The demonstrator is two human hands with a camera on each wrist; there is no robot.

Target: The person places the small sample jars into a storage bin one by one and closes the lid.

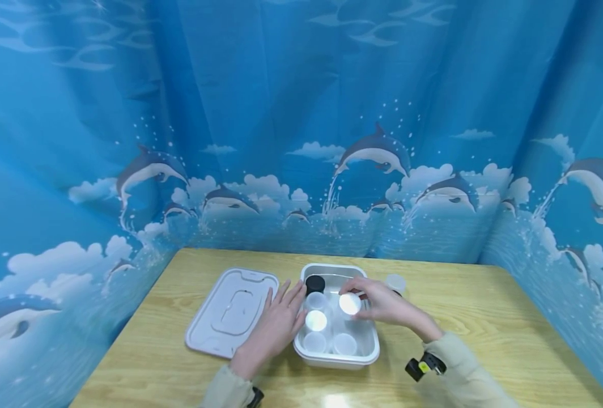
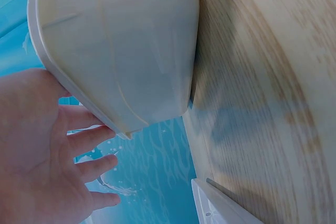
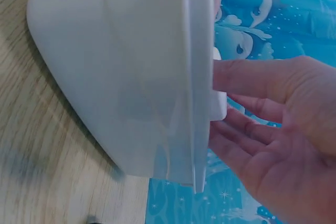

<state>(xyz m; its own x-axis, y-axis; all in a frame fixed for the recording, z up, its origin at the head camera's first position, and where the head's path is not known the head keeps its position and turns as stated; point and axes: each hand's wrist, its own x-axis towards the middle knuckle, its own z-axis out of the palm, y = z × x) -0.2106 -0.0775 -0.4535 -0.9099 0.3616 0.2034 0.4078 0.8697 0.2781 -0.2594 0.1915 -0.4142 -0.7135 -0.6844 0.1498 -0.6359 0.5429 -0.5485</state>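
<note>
A white plastic bin [image 1: 335, 362] stands on the table, holding several round containers with white lids and a black-lidded one [image 1: 315, 283] at its back left. My right hand [image 1: 383, 304] reaches over the bin's right rim and grips a white-lidded container [image 1: 349, 304] between thumb and fingers. In the right wrist view that white lid [image 3: 218, 106] shows just above the rim, its body hidden by the bin wall. My left hand [image 1: 277, 318] lies along the left rim with fingers extended, as the left wrist view also shows the hand [image 2: 63, 150] beside the rim.
Left of the bin, a flat white lid [image 1: 233, 311] lies on the wooden table [image 1: 459, 323]. Beyond the right hand, outside the bin, sits another white-topped round item [image 1: 395, 282], partly hidden. A blue dolphin curtain [image 1: 281, 113] hangs behind and at both sides.
</note>
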